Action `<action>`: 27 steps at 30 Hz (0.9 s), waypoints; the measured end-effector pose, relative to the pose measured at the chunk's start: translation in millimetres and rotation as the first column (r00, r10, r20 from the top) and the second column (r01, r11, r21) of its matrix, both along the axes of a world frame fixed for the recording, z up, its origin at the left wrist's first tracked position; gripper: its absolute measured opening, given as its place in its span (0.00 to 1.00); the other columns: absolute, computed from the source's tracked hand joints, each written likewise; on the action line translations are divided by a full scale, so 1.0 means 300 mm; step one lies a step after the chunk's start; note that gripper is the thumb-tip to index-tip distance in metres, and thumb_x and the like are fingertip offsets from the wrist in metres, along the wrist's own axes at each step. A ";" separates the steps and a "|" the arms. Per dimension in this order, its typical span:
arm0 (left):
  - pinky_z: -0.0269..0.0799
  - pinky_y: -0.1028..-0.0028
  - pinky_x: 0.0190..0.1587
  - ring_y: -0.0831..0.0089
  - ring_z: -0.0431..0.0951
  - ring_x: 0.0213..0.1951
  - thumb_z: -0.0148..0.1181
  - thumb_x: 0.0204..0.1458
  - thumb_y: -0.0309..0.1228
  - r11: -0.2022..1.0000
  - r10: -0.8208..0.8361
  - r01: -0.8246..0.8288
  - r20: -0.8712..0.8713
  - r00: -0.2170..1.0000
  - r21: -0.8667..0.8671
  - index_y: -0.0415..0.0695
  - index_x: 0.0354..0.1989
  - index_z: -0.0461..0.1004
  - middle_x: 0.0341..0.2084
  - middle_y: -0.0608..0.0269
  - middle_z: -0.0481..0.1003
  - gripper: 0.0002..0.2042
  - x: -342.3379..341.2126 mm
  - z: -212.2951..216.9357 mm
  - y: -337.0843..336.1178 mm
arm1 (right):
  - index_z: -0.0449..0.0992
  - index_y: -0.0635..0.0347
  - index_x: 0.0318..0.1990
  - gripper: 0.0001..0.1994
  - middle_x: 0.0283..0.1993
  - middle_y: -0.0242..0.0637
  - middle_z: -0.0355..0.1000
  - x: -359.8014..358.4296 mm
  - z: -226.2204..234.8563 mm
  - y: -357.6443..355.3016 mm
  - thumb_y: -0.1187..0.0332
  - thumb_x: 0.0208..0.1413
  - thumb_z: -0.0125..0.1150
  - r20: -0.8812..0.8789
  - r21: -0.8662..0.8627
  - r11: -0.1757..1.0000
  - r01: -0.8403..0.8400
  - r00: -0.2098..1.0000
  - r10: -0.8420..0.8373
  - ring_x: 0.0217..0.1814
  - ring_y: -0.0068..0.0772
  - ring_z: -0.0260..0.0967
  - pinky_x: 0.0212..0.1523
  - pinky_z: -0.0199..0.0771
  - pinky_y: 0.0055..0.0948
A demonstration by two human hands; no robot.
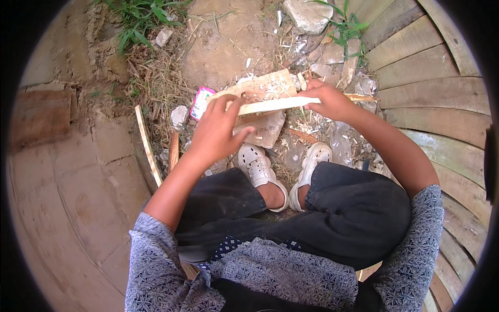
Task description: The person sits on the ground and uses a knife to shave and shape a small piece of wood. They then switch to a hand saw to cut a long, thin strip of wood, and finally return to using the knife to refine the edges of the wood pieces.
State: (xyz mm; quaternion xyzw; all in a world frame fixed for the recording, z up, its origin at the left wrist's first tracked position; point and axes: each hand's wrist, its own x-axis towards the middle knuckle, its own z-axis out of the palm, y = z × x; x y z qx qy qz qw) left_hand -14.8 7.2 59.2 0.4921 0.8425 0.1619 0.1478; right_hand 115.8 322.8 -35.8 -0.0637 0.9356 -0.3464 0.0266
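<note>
While the right hand (330,101) grasps a wooden strip (278,105), for the left hand (219,129) I cannot tell. Its thumb points right.

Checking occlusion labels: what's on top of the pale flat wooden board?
Loose pale wood shavings lie on the board. The long pale wooden stick and left hand cover part of it; anything there can't be seen.

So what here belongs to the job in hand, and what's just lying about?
Seemingly in use:
- pale wooden strip, in the right hand
- left hand, at its left end
- shaving-strewn board

Apparently lying about:
- pink-edged card
- big pale stone
- loose stick, far left
</note>
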 end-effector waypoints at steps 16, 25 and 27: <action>0.51 0.55 0.74 0.41 0.52 0.72 0.85 0.29 0.42 0.971 0.221 -0.203 -0.149 0.964 0.125 0.38 0.75 0.38 0.71 0.34 0.49 0.68 -0.121 -0.405 -0.073 | 0.77 0.54 0.59 0.20 0.47 0.45 0.72 0.121 -0.115 0.007 0.68 0.59 0.65 0.014 0.048 0.943 0.328 0.944 -0.329 0.48 0.46 0.73 0.50 0.74 0.40; 0.55 0.60 0.73 0.44 0.55 0.71 0.87 0.24 0.37 0.908 0.306 -0.359 0.244 0.920 0.214 0.29 0.72 0.33 0.70 0.33 0.50 0.72 -0.148 -0.428 -0.119 | 0.77 0.59 0.58 0.19 0.46 0.45 0.70 0.164 -0.198 0.079 0.68 0.59 0.64 -0.077 0.186 0.878 0.441 0.898 -0.434 0.46 0.46 0.72 0.49 0.73 0.40; 0.55 0.59 0.72 0.43 0.56 0.70 0.87 0.24 0.38 0.905 0.334 -0.372 0.194 0.922 0.209 0.29 0.72 0.34 0.69 0.34 0.51 0.71 -0.142 -0.440 -0.146 | 0.77 0.61 0.57 0.18 0.46 0.47 0.70 0.160 -0.130 0.102 0.69 0.60 0.63 -0.004 0.201 0.865 0.459 0.884 -0.468 0.46 0.48 0.72 0.49 0.72 0.40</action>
